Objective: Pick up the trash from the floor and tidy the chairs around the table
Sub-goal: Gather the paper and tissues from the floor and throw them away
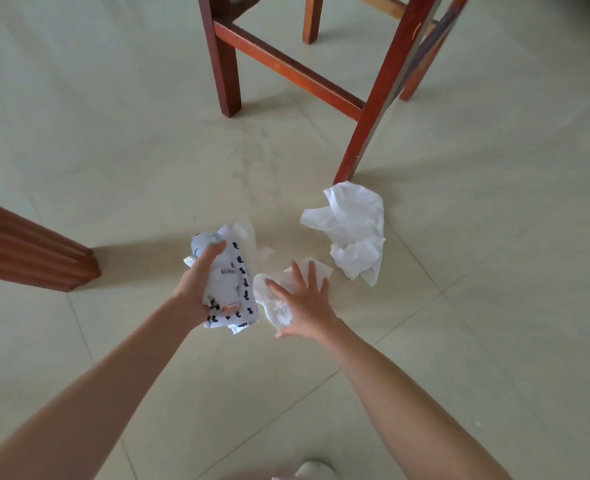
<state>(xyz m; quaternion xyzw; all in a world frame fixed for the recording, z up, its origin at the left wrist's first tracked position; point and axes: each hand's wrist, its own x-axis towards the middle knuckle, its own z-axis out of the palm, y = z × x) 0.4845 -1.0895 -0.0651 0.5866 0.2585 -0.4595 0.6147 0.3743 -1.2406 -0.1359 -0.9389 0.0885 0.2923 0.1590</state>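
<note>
- left hand (196, 292) grip closed round crumpled printed wrapper (232, 289), held above the floor (113, 133)
- right hand (304, 303) fingers spread, open grip, over small white tissue (279, 303) on floor
- larger crumpled tissue (352, 230) beyond, on floor, touching chair (373, 109) leg foot
- table leg (26, 247) far left

Both forearms bare up to the frame edge, no sleeve showing on either. Left hand (196, 289) and right hand (304, 306): no gloves, rings, watch or bands visible on hands or wrists. At the bottom edge there's a rounded whitish bit, maybe a sock or shoe toe (316, 470), too cropped to tell which.
</note>
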